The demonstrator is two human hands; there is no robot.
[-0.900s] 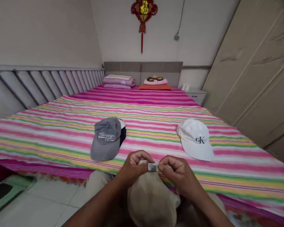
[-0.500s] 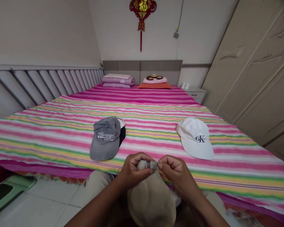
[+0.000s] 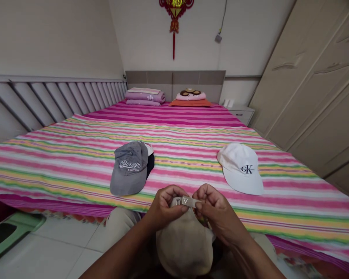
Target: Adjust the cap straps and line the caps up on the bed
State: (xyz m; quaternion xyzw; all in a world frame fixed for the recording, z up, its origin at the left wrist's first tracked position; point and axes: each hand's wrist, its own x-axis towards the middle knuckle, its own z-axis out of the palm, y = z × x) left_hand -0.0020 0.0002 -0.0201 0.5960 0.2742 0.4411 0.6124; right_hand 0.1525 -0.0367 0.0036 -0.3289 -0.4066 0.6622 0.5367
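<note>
At the near edge of the bed, over the person's lap: beige cap, just below and between both hands. Left hand has its fingers closed on the cap's edge, thumb tip against the lower left of the metal buckle. Right hand is narrow, thumb and fingers pinching the strap just right of the buckle. Metal loop shows left of the buckle, near the left fingers. Can't tell if the strap runs through the buckle. On the striped cover, left side: grey cap, brim toward the person, "Always" script on front, partly covering a dark item and a white item. Right side, well apart from it: white cap, CK lettering, brim also toward the person. Folded purple bedding sits at the headboard. Green stool stands on floor tiles, lower left.
</note>
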